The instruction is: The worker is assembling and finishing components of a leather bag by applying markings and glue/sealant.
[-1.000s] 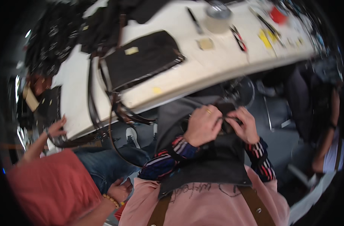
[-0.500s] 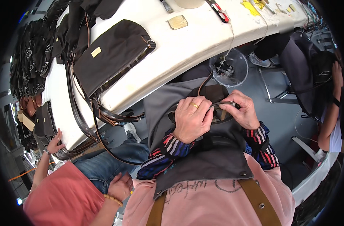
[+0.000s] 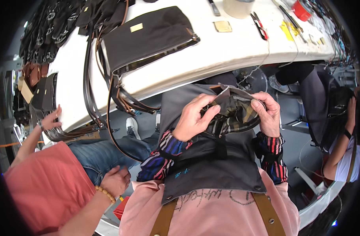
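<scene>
A dark handbag (image 3: 235,112) lies over my lap with its zipped mouth spread wide, so its plaid lining shows. My left hand (image 3: 197,118) grips the bag's left edge, the thumb lying over the rim and the other fingers partly hidden behind it. At the opposite end of the mouth, my right hand (image 3: 268,113) pinches the zipper edge between thumb and fingers. Metal zipper teeth (image 3: 239,90) run along the far rim between both hands. The bag rests on my dark grey apron (image 3: 211,165).
Ahead is a white table (image 3: 156,74) bearing a black handbag (image 3: 148,37), leather straps (image 3: 89,86), red-handled snips (image 3: 260,26), a brush (image 3: 214,8) and a tan block (image 3: 222,26). At left sits a co-worker in a coral shirt (image 3: 50,185); another person's arm (image 3: 341,145) shows at right.
My hands have moved apart, and the bag's mouth has opened to show much more lining. The view has shifted, so the table's things appear farther right.
</scene>
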`<state>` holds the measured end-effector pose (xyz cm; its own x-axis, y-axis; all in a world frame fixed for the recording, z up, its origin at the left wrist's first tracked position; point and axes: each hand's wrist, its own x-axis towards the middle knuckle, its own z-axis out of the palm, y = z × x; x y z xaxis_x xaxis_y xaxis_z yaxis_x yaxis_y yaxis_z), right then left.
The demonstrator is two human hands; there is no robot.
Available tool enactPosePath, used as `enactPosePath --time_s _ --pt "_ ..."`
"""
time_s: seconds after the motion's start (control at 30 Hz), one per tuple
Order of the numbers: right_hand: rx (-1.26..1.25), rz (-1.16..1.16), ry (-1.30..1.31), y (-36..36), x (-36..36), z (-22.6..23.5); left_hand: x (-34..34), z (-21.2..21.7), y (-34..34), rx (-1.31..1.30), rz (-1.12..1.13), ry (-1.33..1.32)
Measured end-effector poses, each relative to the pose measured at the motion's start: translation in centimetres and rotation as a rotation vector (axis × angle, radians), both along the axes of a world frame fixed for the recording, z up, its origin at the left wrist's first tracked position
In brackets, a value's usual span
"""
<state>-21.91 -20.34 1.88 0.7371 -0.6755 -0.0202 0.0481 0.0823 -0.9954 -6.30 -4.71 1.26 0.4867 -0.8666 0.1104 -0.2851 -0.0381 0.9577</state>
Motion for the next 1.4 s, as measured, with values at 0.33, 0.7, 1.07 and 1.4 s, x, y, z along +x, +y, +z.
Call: enactPosePath --time_s 0.33,0.7,1.07,1.4 --pt "-0.112 0.122 0.035 0.6 0.0 1.1 -0.3 1.9 0.3 -0.055 -0.053 0.675" --pt "-0.107 0.085 0.005 0.5 -0.4 1.5 -0.9 4.1 0.7 0.067 -0.046 0.869" --pt "-0.217 0.032 -0.111 1.3 0.0 1.9 -2.1 4.5 0.6 -0.157 0.06 0.844" --pt "-0.293 0.029 -0.051 3.3 0.7 -0.3 -1.3 5.2 1.3 -0.176 0.191 0.839"
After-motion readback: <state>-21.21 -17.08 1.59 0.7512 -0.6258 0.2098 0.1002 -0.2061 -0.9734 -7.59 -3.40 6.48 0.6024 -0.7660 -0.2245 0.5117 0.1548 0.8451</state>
